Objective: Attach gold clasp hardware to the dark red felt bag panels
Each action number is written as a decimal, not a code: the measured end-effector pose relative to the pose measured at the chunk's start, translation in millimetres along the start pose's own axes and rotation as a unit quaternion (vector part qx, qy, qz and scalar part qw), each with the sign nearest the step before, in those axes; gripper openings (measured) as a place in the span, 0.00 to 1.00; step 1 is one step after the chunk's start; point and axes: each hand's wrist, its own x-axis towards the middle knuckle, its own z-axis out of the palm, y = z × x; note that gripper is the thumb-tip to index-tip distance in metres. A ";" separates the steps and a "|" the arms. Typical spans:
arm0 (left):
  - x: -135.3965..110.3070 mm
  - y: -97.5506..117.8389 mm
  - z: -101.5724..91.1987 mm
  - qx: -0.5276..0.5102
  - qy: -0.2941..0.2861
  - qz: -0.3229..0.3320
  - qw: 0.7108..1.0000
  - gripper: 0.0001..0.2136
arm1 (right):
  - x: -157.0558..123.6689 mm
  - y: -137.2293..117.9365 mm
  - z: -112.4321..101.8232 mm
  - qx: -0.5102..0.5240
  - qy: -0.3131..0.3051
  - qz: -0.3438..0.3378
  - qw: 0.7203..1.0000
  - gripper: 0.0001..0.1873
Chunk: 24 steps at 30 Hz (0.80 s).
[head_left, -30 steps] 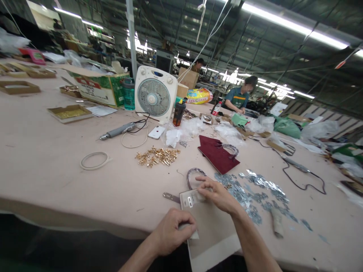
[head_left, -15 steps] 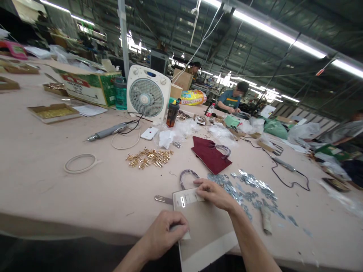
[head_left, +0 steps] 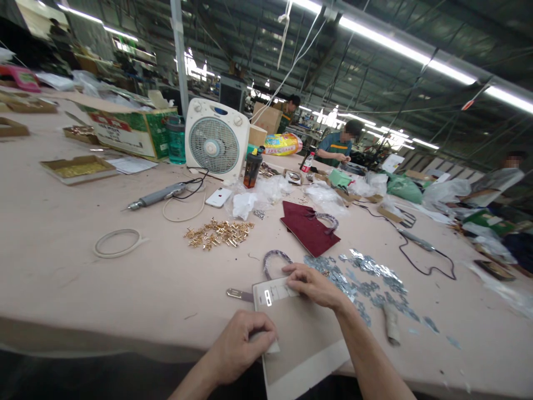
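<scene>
A beige bag panel (head_left: 303, 328) lies at the table's front edge, its lower end overhanging. From its top rises a handle (head_left: 272, 256) in clear wrapping, and a strap with a metal plate (head_left: 239, 295) sticks out to the left. My right hand (head_left: 312, 286) is closed over the panel's top edge, thumb on the near face and fingers at the far side. My left hand (head_left: 245, 341) is curled at the panel's left side, with a small pale piece (head_left: 273, 348) showing at the fingertips. Near the top left corner is a small bright metal plate (head_left: 267, 298).
Silvery metal plates (head_left: 366, 278) lie scattered to the right, beside a dark red bag piece (head_left: 310, 229). Gold fasteners (head_left: 220, 233), a tape ring (head_left: 119, 243), a grey electric screwdriver (head_left: 156, 195), a phone (head_left: 218, 197) and a fan (head_left: 216, 139) are farther off. A co-worker (head_left: 335, 147) works across the table.
My hands and the bag panel stay nearly in place, with the right fingers shifted very slightly left. A person at the far right is now more fully in view.
</scene>
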 end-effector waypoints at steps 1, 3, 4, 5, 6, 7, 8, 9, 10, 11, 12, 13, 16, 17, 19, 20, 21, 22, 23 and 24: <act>0.2 -0.3 -0.1 0.000 0.000 0.000 1.000 0.12 | 0.1 -0.7 -1.0 0.001 -0.004 0.000 1.000 0.16; 0.8 -1.9 -0.2 0.001 0.001 0.001 1.000 0.12 | 0.6 -2.0 -2.9 0.000 -0.012 -0.002 1.000 0.15; 1.0 -3.0 -0.2 0.002 0.001 0.003 1.000 0.12 | 1.2 -2.3 -3.7 -0.003 -0.015 -0.006 1.000 0.15; 1.2 -4.0 0.0 0.003 0.001 0.006 1.000 0.12 | 1.9 -2.3 -4.3 -0.007 -0.018 -0.010 1.000 0.14; 1.3 -4.8 0.3 0.005 0.001 0.008 1.000 0.12 | 2.7 -1.9 -4.7 -0.011 -0.021 -0.016 1.000 0.14; 1.2 -5.3 0.6 0.006 0.000 0.010 1.000 0.12 | 3.6 -1.1 -4.8 -0.015 -0.022 -0.021 0.999 0.14; 1.0 -5.5 0.8 0.008 -0.001 0.010 1.000 0.12 | 4.4 0.2 -4.6 -0.018 -0.023 -0.026 0.999 0.14; 0.8 -5.3 1.1 0.011 -0.001 0.007 1.000 0.12 | 5.0 2.0 -4.2 -0.020 -0.023 -0.031 0.999 0.13; 0.7 -4.8 1.3 0.015 -0.001 0.005 1.000 0.12 | 5.3 4.0 -3.6 -0.024 -0.021 -0.036 0.999 0.12; 0.6 -4.1 1.4 0.019 0.001 0.003 1.000 0.12 | 5.1 6.3 -2.8 -0.027 -0.016 -0.042 0.999 0.11; 0.7 -3.3 1.4 0.021 0.001 0.002 1.000 0.12 | 4.5 8.5 -1.9 -0.030 -0.009 -0.048 0.998 0.10; 0.9 -2.7 1.4 0.022 0.001 0.001 1.000 0.12 | 3.2 10.7 -1.1 -0.031 -0.001 -0.054 0.998 0.10; 1.9 -2.0 1.2 0.020 -0.001 0.004 1.000 0.12 | -3.3 15.5 0.2 -0.026 0.022 -0.072 0.997 0.12; 2.2 -2.1 1.1 0.021 -0.002 0.006 1.000 0.12 | -6.0 16.4 0.2 -0.022 0.027 -0.077 0.996 0.14; 2.5 -2.3 1.1 0.025 -0.001 0.010 1.000 0.12 | -11.3 17.7 0.1 -0.013 0.038 -0.085 0.996 0.19; 2.6 -2.2 1.2 0.028 0.000 0.012 1.000 0.12 | -13.6 18.1 0.3 -0.008 0.046 -0.087 0.995 0.20; 2.6 -2.1 1.4 0.030 0.001 0.013 0.999 0.12 | -15.4 18.5 0.7 -0.002 0.056 -0.087 0.995 0.19; 2.7 -2.0 1.5 0.031 0.003 0.014 0.999 0.12 | -16.7 18.8 1.6 0.000 0.070 -0.086 0.994 0.17; 2.8 -1.9 1.8 0.033 0.005 0.015 0.999 0.12 | -17.5 19.2 2.9 -0.001 0.087 -0.085 0.993 0.14; 3.0 -2.0 2.1 0.034 0.005 0.016 0.999 0.12 | -17.9 19.4 4.7 -0.008 0.103 -0.084 0.991 0.13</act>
